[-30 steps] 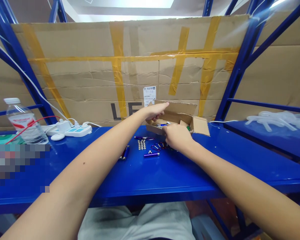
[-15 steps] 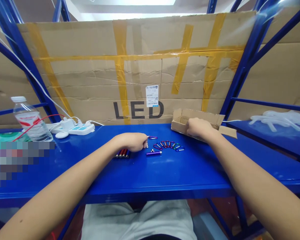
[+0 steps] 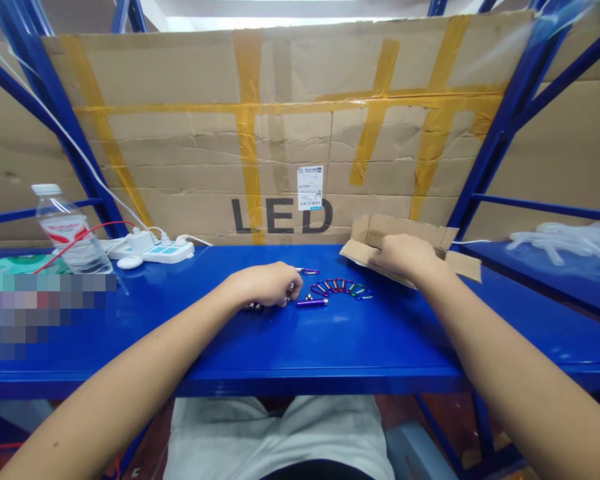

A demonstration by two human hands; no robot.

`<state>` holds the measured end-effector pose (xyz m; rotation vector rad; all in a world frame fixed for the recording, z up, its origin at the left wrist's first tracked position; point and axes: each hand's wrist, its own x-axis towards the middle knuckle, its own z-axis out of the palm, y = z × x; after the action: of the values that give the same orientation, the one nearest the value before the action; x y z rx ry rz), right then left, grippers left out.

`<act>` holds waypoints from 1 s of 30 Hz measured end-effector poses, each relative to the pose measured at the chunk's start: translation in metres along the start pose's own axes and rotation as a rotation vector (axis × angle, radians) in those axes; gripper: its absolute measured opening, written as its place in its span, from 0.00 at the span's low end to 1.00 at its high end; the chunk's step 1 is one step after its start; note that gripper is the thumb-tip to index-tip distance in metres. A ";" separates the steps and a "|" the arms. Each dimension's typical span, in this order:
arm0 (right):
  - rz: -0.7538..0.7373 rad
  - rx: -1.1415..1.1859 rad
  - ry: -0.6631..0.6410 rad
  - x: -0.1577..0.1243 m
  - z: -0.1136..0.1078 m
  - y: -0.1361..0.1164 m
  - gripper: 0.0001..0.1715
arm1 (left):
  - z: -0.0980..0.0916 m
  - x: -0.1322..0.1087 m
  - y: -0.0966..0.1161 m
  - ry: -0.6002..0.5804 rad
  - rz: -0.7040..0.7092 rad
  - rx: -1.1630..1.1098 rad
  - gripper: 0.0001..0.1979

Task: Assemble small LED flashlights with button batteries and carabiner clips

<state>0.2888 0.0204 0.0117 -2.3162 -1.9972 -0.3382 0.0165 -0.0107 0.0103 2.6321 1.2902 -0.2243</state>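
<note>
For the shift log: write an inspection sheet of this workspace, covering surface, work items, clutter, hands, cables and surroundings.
Surface: blue tabletop, glossy.
Work items: fanned carabiners; purple cylinder, nearer and left; open cardboard box, right.
Clutter: water bottle and green item, left.
Hands: left hand curled beside the cylinder, grip unclear; right hand at the box, fingers hidden.
Cables: white cable at the power strip; red cable crossing before the bottle.
Surroundings: taped cardboard panel behind; blue metal frame.

Bright light from above leaves soft reflections on the blue tabletop (image 3: pixel 340 353); hazy glare streaks the upper right. Edges stretch, the white label's print (image 3: pixel 311 189) blurs, and pixelated blocks (image 3: pixel 35 310) mask the left.
</note>
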 end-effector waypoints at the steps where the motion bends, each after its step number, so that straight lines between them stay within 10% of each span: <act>1: -0.015 0.011 0.126 -0.004 -0.002 -0.004 0.27 | -0.001 -0.001 0.001 0.004 -0.008 0.000 0.12; 4: -0.210 0.200 0.452 -0.014 -0.003 -0.021 0.21 | -0.004 -0.006 0.002 0.046 -0.034 -0.002 0.10; 7: -0.517 0.578 0.486 -0.025 0.000 -0.042 0.09 | -0.009 -0.009 0.000 0.162 -0.082 -0.084 0.07; 15: -0.657 1.499 -0.267 -0.044 0.012 -0.075 0.12 | 0.000 0.006 0.006 0.884 0.303 -0.427 0.09; 20: -0.651 1.906 -0.577 -0.044 0.010 -0.072 0.13 | 0.012 0.007 0.017 1.032 0.426 -0.369 0.11; 30: -0.645 1.897 -0.445 -0.042 0.014 -0.074 0.15 | 0.020 0.015 0.018 1.032 0.518 -0.358 0.16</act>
<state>0.2126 -0.0056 -0.0176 -0.5165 -1.5524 1.4433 0.0388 -0.0150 -0.0102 2.6338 0.6249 1.4337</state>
